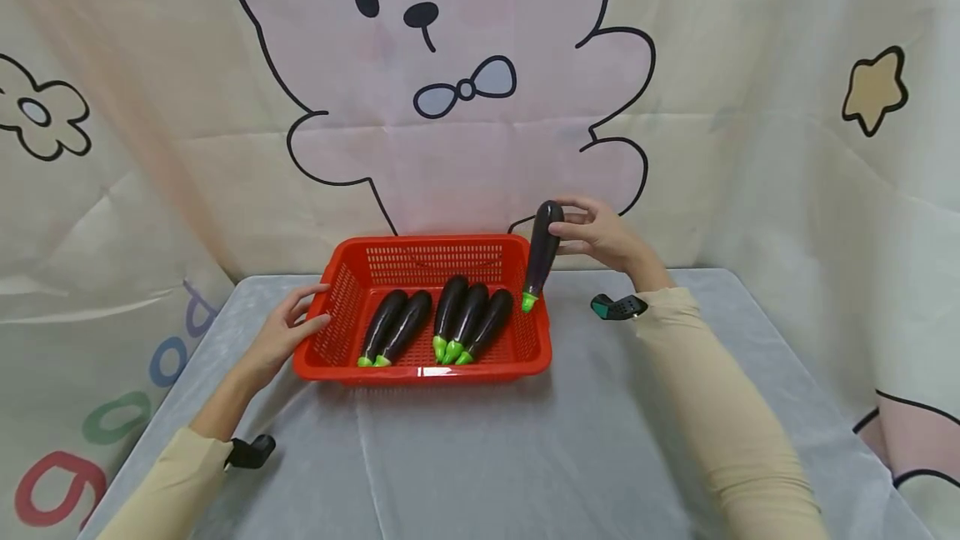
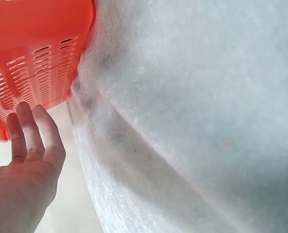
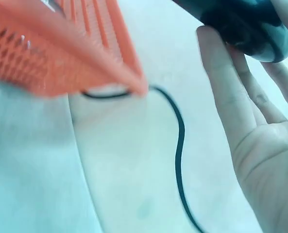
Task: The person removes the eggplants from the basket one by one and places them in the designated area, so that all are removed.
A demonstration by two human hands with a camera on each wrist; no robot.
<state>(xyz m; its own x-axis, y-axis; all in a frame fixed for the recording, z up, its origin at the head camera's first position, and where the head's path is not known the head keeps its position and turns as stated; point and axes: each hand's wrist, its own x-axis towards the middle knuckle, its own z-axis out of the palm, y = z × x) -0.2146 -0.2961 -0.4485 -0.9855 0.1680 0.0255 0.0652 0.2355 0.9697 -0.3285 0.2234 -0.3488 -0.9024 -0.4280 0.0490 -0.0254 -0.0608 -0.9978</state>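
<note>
A red plastic basket (image 1: pixel 450 373) with slotted walls stands on the table. In it lie several dark eggplants, a pair (image 1: pixel 407 325) on the left and a group of three (image 1: pixel 471 319) on the right, green stem ends facing the front. My right hand (image 1: pixel 596 233) pinches another eggplant (image 1: pixel 543 252) between thumb and fingers, held over the basket's right edge with its green end down. At the basket's left side is my left hand (image 1: pixel 283 336), its loosely extended fingers (image 2: pixel 32 133) against the slotted wall.
Grey cloth covers the table (image 1: pixel 450 465). Behind it hangs a pale curtain (image 1: pixel 720 148) with a bear outline. A black band sits on each wrist, the right one (image 1: pixel 618 307) showing a green patch.
</note>
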